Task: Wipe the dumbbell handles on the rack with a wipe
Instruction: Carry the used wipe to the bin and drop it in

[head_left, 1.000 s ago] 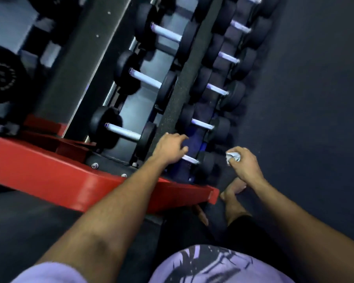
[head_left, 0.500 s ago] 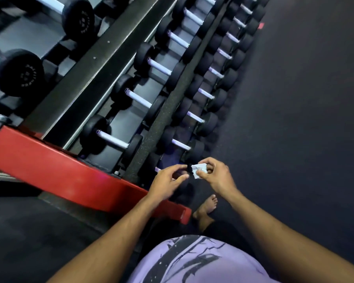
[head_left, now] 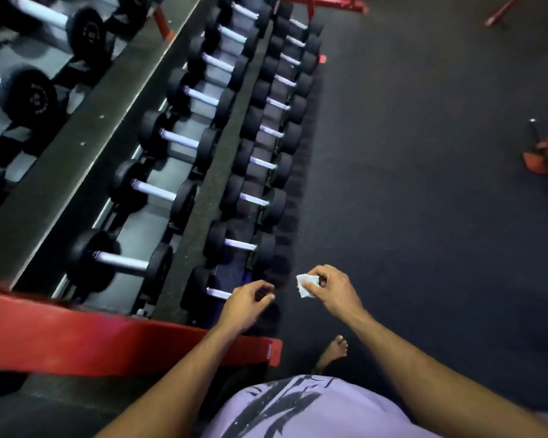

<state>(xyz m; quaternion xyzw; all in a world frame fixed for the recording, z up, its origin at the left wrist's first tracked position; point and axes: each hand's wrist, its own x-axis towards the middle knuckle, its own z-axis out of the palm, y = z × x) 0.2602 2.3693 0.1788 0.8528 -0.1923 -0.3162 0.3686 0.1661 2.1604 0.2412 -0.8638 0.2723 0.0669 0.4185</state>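
Rack (head_left: 60, 336): red frame, tiers of black dumbbells running toward 12 o'clock. Nearest dumbbell (head_left: 200, 290), bottom tier: pale handle partly hidden by the left hand. Left hand (head_left: 246, 303): fingers loosely curled, grasping nothing, above that handle. Wipe (head_left: 304, 287): small, white, crumpled, at 3 o'clock of the left hand, apart from it. Right hand (head_left: 332, 289): pinching the wipe, above the dark floor (head_left: 424, 184).

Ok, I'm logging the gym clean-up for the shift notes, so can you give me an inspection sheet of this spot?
Surface: dark floor.
Job's things: dumbbells on a tiered rack; nearest lower-row handle partly behind the left hand; small white wipe.
Clutter: nothing seen.
Hands: left hand loosely curled, holding nothing; right hand pinches the wipe.
Cables: nothing seen.
Surroundings: red rack frame; red equipment at right; bare foot.
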